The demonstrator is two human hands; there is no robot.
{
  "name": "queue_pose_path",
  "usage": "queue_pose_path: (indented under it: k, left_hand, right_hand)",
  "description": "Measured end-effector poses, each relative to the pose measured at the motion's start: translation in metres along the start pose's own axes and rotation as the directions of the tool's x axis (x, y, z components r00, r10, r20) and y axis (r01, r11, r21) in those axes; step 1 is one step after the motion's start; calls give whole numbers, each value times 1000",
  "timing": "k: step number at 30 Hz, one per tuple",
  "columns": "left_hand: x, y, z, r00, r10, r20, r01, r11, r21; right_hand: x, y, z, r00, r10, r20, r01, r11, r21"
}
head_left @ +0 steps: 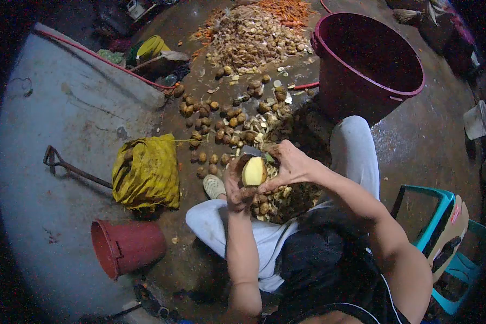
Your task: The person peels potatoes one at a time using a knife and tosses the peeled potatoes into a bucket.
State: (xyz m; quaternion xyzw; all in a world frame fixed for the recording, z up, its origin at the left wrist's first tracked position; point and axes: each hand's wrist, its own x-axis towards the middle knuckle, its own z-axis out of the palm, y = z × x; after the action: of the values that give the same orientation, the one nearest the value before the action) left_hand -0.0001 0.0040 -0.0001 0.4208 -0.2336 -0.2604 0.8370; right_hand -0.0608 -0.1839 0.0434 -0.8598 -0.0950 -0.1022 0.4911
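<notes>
Dark shirt (324, 259): soft folds, nearest me.
Tub (343, 83): round plastic, placed within reach, I judge.
Left hand (236, 189): curled around the smooth, pale tuber (253, 172), likely steadying it.
Right hand (290, 164): closed on the thin knife (253, 152), thumb braced near the tuber's base, probably for control.

The brown floor (410, 148) supports the following items. Center: scattered round brown tubers (204, 110), with pale peelings (262, 128) among some of them. Far side: a heap of pale scraps (248, 40), bordered by orange scraps (289, 11). Right of the heap: a large maroon tub (340, 81). Left side: a yellow sack (148, 173) and a smaller red bucket (140, 245).
</notes>
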Motion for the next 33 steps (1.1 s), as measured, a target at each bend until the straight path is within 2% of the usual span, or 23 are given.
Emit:
queue_pose_path:
  k: [2, 4, 5, 7, 8, 9, 11, 12, 13, 15, 17, 19, 21, 22, 23, 24, 25, 26, 29, 31, 32, 33]
  left_hand:
    - [-2, -1, 4, 999, 20, -45, -20, 1000, 8]
    - [0, -1, 16, 995, 41, -89, -40, 999, 17]
    - [2, -2, 22, 987, 87, -136, -81, 995, 51]
    - [4, -4, 23, 974, 133, -181, -119, 989, 87]
    - [4, -9, 18, 977, 139, -163, -138, 990, 23]
    - [5, -13, 14, 979, 146, -144, -154, 987, -43]
    - [2, -15, 5, 987, 93, -129, -107, 989, -106]
    - [-1, -10, 3, 989, 8, -151, -22, 996, -91]
    - [1, -10, 4, 990, 20, -136, -31, 996, -81]
    - [3, -9, 4, 992, 33, -122, -42, 997, -71]
    - [1, -7, -1, 1000, -2, -12, 1, 996, -90]
    - [0, 3, 6, 999, -45, -6, 44, 991, -124]
    - [1, 7, 8, 992, -92, 83, 95, 995, -28]
    - [0, 7, 8, 992, -92, 83, 95, 995, -29]
    - [-1, 6, 8, 998, -30, 55, 29, 999, 31]
    - [-2, 6, 7, 999, 34, 30, -37, 995, 92]
    - [-3, 5, 5, 999, 34, 30, -37, 995, 92]
    - [-4, 3, 2, 1000, 17, 24, -17, 1000, -11]
    - [1, 4, 6, 999, 25, 43, -19, 990, -142]
    - [2, 5, 8, 997, 52, 64, -40, 984, -172]
    - [2, 4, 7, 998, 45, 41, -42, 997, -59]
    - [2, 4, 5, 999, 40, 18, -41, 998, 54]
  right_hand:
    - [-2, -1, 1, 999, -35, -35, 36, 999, 21]
    - [-5, 1, 6, 999, 47, -15, -49, 981, -186]
    - [-6, 1, 8, 999, 46, -15, -48, 981, -186]
    - [-7, -2, 10, 995, -3, -99, -36, 920, -390]
    - [-8, -5, 10, 991, -41, -124, -12, 916, -401]
    - [-8, -1, 12, 991, -40, -125, -13, 916, -400]
    - [-7, 12, 15, 991, 16, -133, -46, 973, -225]
    - [-4, 3, 7, 988, 135, -72, -141, 986, -87]
    - [-4, 0, 5, 988, 134, -71, -140, 986, -88]
    - [-3, -2, 2, 994, 94, -54, -93, 995, 34]
    - [-2, -2, 1, 989, 146, -9, -146, 989, 14]
    - [-2, -1, 1, 999, 17, -39, -16, 999, 28]
    - [-3, -4, -2, 998, 68, 16, -68, 998, 3]
    - [-3, -5, -3, 990, 118, 70, -117, 993, -27]
    - [-3, -4, -2, 990, 119, 71, -117, 993, -26]
    - [-4, -2, 2, 996, 78, 34, -77, 996, -36]
    - [-4, 0, 5, 999, 36, -2, -36, 998, -48]
    - [-5, 1, 8, 999, 36, -2, -36, 998, -48]
    - [-8, 1, 13, 998, 14, -54, -15, 1000, -25]
    - [-9, -1, 12, 999, 25, -26, -30, 981, -191]
    - [-9, -2, 13, 999, 24, -26, -29, 981, -192]
    - [-10, -2, 14, 998, 17, -60, -33, 963, -268]
